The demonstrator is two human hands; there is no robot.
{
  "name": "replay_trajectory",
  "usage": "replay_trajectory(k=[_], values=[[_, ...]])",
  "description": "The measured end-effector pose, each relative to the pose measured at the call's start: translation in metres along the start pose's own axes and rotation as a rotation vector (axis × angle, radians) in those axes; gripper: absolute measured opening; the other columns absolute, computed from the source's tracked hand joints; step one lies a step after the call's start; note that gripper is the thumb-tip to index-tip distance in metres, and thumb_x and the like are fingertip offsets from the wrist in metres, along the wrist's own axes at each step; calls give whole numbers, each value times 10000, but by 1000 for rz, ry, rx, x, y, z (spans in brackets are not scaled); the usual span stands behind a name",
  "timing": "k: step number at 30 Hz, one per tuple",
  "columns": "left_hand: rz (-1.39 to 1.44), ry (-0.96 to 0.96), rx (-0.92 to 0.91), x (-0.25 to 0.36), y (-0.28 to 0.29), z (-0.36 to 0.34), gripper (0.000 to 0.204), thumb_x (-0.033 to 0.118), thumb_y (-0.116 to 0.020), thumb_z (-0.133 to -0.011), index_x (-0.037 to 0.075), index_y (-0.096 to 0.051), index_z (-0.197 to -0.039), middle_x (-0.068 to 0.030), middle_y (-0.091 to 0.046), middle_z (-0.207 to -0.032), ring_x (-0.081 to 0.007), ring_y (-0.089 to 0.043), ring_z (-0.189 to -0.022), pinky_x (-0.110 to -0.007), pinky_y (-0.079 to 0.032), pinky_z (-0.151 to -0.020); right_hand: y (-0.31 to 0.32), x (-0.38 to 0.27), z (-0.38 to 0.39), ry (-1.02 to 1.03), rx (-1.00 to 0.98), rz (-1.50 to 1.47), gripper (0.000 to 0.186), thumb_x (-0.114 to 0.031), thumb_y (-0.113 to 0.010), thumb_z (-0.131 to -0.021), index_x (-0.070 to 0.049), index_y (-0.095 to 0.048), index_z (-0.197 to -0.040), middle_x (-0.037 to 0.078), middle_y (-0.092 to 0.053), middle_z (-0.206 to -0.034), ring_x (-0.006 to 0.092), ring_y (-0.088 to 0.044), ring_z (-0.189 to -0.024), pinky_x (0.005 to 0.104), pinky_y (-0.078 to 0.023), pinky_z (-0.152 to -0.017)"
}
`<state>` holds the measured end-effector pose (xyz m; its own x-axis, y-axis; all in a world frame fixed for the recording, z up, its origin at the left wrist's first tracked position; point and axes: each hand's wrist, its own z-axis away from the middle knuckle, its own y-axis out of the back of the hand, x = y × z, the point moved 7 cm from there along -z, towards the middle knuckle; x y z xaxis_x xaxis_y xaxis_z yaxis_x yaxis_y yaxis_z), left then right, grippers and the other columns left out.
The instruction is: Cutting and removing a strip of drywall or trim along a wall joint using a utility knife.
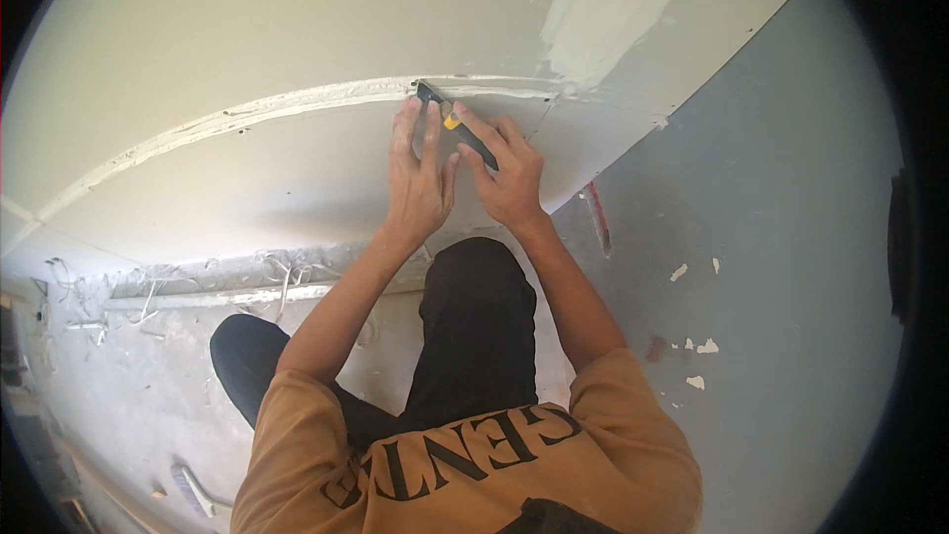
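Observation:
My right hand [516, 178] grips a black utility knife [481, 148] with a yellow slider. The knife tilts up to the left, and its blade end meets a whitish filled joint [326, 96] in the pale wallboard [346, 158]. Beside the blade, my left hand [417, 183] has its fingers stretched upward, with the fingertips at the board just below the joint. Whether those fingertips touch the blade I cannot tell.
A broad white filler patch [618, 5] covers the upper right of the board. White scrapings [707, 347] lie on the grey floor at right, near a red strip [599, 222] by the board's edge. A pale bar [217, 298] and curled shavings lie at left. A brush [198, 492] is lower left.

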<state>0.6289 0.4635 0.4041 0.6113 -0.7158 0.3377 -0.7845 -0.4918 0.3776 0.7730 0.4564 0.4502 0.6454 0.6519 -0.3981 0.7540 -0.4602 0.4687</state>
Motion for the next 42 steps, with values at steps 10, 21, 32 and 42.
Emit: replay_trajectory(k=[10, 21, 32, 42], values=[[-68, -13, -2, -9, -10, 4, 817, 45, -683, -1040, -60, -257, -1729, -360, -206, -1736, -547, -295, -1610, -613, -356, -1276, -13, 7, 3, -4, 94, -31, 539, -166, -799, -942, -243, -753, -1473, 67, -631, -924, 263, -629, -719, 401, -536, -655], [-115, -10, 44, -9, -17, 6, 842, 22, -699, -1006, -71, -262, -1720, -357, -224, -1722, -552, -320, -1596, -616, -371, -1262, -8, 5, -4, 30, 43, -2, 536, -101, -825, -895, -187, -784, -1423, 79, -649, -924, 269, -648, -736, 389, -532, -639], [-143, -1, 92, -6, -30, 5, 746, 30, -650, -1020, -87, -349, -1692, -307, -271, -1741, -516, -281, -1635, -670, -271, -1310, -4, 11, -4, 59, 53, 146, 519, -128, -828, -896, -209, -798, -1408, 70, -642, -923, 263, -624, -708, 396, -516, -631], [-167, 3, 28, -10, -43, 10, 800, 5, -631, -1010, -75, -277, -1722, -319, -204, -1753, -552, -153, -1660, -691, -135, -1344, -8, 24, 2, 63, 109, 66, 511, -129, -827, -893, -183, -799, -1400, 64, -646, -919, 254, -631, -701, 392, -518, -624]])
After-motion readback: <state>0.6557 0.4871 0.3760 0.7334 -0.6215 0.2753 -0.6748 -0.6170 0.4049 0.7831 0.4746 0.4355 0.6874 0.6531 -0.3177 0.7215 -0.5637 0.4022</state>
